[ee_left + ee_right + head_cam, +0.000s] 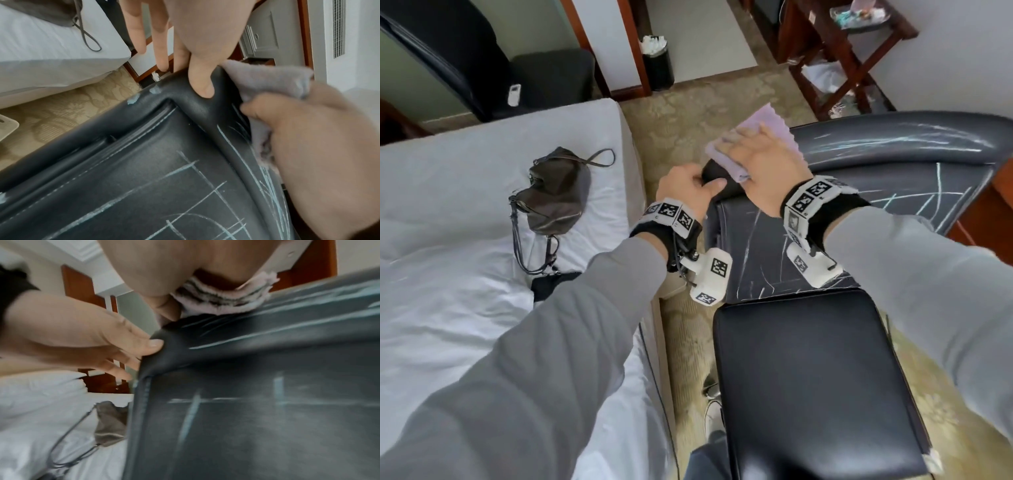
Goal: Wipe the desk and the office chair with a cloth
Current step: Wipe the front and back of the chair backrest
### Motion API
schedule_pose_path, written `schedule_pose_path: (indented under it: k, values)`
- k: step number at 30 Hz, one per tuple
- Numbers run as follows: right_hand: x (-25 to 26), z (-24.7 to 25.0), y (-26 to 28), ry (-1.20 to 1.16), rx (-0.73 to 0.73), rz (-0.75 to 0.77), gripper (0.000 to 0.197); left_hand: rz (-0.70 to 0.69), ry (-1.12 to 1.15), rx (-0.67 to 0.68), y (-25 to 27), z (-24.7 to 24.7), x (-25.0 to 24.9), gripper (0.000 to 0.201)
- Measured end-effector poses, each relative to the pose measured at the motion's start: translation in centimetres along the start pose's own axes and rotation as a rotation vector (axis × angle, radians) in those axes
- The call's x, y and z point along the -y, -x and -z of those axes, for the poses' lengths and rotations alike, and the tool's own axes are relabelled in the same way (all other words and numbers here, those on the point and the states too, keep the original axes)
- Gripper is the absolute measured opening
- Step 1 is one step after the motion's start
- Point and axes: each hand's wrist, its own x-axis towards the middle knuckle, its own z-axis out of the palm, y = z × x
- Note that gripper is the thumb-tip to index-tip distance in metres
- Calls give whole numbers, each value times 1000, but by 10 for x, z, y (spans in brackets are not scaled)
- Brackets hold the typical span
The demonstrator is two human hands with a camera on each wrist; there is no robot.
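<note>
Light: even, soft daylight | blur: right wrist view (heaviest) | edges: wide-angle bending

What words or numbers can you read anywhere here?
None can be read.
The wrist bands carry only black-and-white square codes, no letters.
The chair has chalky lines, not writing.
The white remote is too small to read.

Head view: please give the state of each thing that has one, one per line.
Chair backrest: tilted toward the person, marked with pale streaks.
Cloth: folded, pressed on the backrest's top corner.
Left hand: grips that corner.
Right hand: flat on the cloth.
Handbag: slumped on the bed.
</note>
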Motion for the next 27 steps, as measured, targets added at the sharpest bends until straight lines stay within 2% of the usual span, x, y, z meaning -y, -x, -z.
schedule_pose_path:
  k: [2, 4, 7, 9, 12, 15, 16, 18, 21, 23, 27]
  values:
    - [-31, 10, 13, 2, -75, -103, 53, 23, 35, 13, -1, -1, 0, 32]
    - [-60, 21, 27, 23, -89, -241, 50, 26, 40, 25, 0, 1, -3, 26]
    - [-52, 16, 28, 64, 18, -322, 72, 21, 16, 10, 6, 2, -8, 25]
    - [-14, -1, 21, 127, 89, -261, 82, 24, -2, 16, 6, 2, -10, 24]
    - [31, -24, 19, 143, 106, -75, 79, -13, -113, 51, 5, 7, -13, 21]
    - [17, -21, 29, 114, 89, 46, 81, -66, -153, 94, 3, 11, -14, 24]
    - [5, -18, 33, 94, 93, 47, 82, -78, -165, 108, 2, 13, -14, 25]
    - [-22, -4, 40, -13, 110, -53, 80, -115, -186, 103, -1, 19, -16, 27]
    - [-54, 12, 44, -192, 61, -177, 66, -156, -162, 15, -8, 27, -20, 42]
    - [-57, 15, 37, -108, 77, -155, 65, -191, -163, 2, -8, 28, -26, 37]
    - [-33, -2, 13, 177, 92, -37, 87, -219, -233, -30, -8, 21, -34, 27]
